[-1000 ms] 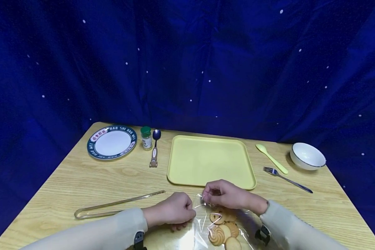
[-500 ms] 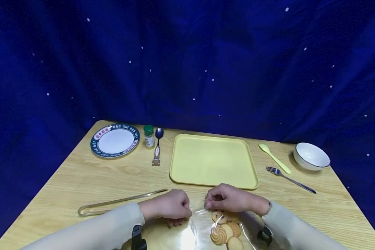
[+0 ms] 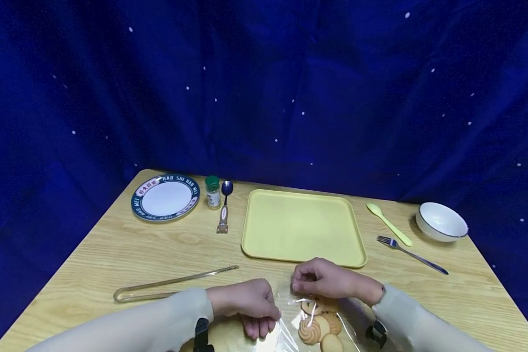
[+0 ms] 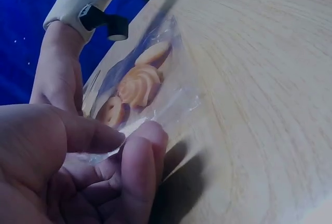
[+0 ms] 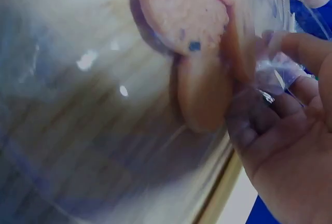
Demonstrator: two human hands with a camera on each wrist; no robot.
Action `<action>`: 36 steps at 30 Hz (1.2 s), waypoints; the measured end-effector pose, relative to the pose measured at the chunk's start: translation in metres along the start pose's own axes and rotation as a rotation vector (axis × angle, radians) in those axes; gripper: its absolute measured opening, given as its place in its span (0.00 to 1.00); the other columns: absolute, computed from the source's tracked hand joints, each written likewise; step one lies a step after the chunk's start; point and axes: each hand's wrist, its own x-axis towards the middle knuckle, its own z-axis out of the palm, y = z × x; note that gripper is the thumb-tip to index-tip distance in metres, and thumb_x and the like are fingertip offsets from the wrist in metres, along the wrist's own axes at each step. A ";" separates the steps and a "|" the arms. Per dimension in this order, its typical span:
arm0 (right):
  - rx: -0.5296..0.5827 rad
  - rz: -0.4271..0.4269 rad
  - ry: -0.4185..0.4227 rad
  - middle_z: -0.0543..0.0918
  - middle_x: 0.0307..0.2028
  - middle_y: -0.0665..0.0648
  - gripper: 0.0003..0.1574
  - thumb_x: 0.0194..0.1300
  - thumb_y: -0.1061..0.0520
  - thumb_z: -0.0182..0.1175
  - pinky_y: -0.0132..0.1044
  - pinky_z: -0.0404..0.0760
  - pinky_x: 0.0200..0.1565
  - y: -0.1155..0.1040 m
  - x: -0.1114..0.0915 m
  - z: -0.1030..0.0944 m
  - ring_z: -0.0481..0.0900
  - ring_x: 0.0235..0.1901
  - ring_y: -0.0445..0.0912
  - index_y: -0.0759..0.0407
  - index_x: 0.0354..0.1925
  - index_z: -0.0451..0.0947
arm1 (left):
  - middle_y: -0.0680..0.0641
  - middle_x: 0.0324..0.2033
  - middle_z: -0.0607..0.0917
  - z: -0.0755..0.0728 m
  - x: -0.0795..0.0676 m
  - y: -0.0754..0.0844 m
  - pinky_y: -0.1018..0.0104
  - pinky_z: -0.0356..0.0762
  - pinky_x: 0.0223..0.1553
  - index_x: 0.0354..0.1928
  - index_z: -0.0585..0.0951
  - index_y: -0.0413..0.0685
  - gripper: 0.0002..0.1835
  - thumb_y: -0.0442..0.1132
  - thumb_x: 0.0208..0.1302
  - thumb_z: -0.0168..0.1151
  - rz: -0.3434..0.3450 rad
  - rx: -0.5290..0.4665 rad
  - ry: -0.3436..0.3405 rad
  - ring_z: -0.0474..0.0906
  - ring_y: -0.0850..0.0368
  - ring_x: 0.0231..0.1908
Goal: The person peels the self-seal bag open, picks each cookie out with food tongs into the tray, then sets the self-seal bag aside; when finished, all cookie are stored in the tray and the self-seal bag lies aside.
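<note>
A clear plastic bag [image 4: 181, 97] lies on the table at the front, with several cookies [image 3: 310, 331] inside: a swirled one, a round one with holes and plain ones. My left hand [image 3: 256, 305] pinches the bag's left edge between thumb and forefinger, as the left wrist view shows. At the bag's far end, above the holed cookie [image 4: 111, 112], my right hand [image 3: 320, 278] grips the film with bent fingers. In the right wrist view the clear film stretches over the cookies, and my right fingers [image 5: 298, 47] hold it at the side.
Beyond the hands lies a yellow tray [image 3: 303, 227]. Metal tongs [image 3: 158, 288] are by my left forearm. A plate [image 3: 166, 198], a green-capped jar [image 3: 212, 193] and a spoon [image 3: 224, 210] stand back left; a yellow spoon [image 3: 389, 225], fork [image 3: 413, 255] and bowl [image 3: 441, 222] are right.
My left hand has moved slightly right and toward me, with more of its lower fingers showing. The film between the hands has shifted and creased. My right hand stays nearly in place.
</note>
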 end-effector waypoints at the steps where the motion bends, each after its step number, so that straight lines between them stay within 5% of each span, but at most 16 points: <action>1: 0.015 0.009 -0.019 0.80 0.27 0.57 0.09 0.69 0.56 0.58 0.25 0.74 0.32 -0.001 -0.001 0.000 0.72 0.26 0.30 0.63 0.38 0.79 | 0.52 0.06 0.76 0.001 0.000 0.000 0.76 0.68 0.09 0.16 0.80 0.33 0.17 0.34 0.62 0.58 0.001 -0.002 -0.005 0.70 0.66 0.06; 7: 0.076 0.048 -0.140 0.82 0.37 0.66 0.14 0.68 0.61 0.57 0.25 0.77 0.37 -0.005 -0.007 -0.006 0.77 0.34 0.33 0.67 0.50 0.72 | 0.52 0.07 0.76 -0.005 -0.006 -0.001 0.77 0.68 0.09 0.17 0.80 0.31 0.15 0.31 0.60 0.56 0.014 0.020 -0.012 0.70 0.66 0.06; 15: -0.046 0.001 -0.141 0.83 0.34 0.62 0.07 0.69 0.62 0.56 0.25 0.77 0.36 -0.003 -0.001 -0.004 0.76 0.32 0.31 0.62 0.44 0.78 | 0.52 0.06 0.75 -0.017 -0.012 -0.002 0.76 0.67 0.09 0.16 0.80 0.32 0.15 0.30 0.59 0.55 0.006 0.123 -0.027 0.69 0.67 0.05; 21: -0.098 0.013 -0.141 0.84 0.34 0.57 0.06 0.69 0.62 0.57 0.26 0.79 0.37 -0.004 0.003 -0.004 0.77 0.32 0.31 0.59 0.43 0.79 | 0.53 0.04 0.73 -0.005 -0.016 -0.001 0.72 0.66 0.06 0.10 0.77 0.40 0.24 0.44 0.61 0.62 0.022 0.243 0.058 0.67 0.65 0.04; 28: -0.113 0.025 -0.147 0.84 0.33 0.56 0.06 0.68 0.63 0.57 0.27 0.79 0.39 -0.007 0.009 -0.006 0.78 0.33 0.32 0.60 0.43 0.78 | 0.54 0.03 0.72 0.004 -0.023 0.001 0.76 0.63 0.05 0.09 0.77 0.41 0.15 0.30 0.52 0.56 0.036 0.295 0.099 0.64 0.67 0.03; 31: -0.117 0.033 -0.145 0.83 0.32 0.56 0.06 0.68 0.63 0.56 0.26 0.77 0.37 -0.008 0.008 -0.007 0.77 0.32 0.32 0.59 0.44 0.77 | 0.54 0.04 0.73 0.001 -0.023 0.000 0.76 0.64 0.06 0.11 0.76 0.40 0.14 0.28 0.52 0.55 0.036 0.244 0.041 0.65 0.67 0.03; 36: -0.119 0.038 -0.156 0.81 0.31 0.57 0.07 0.69 0.63 0.55 0.25 0.76 0.34 -0.007 0.005 -0.008 0.74 0.29 0.31 0.59 0.45 0.76 | 0.53 0.08 0.74 -0.009 -0.022 -0.006 0.77 0.66 0.09 0.15 0.76 0.37 0.13 0.28 0.57 0.54 0.035 0.151 -0.159 0.67 0.68 0.06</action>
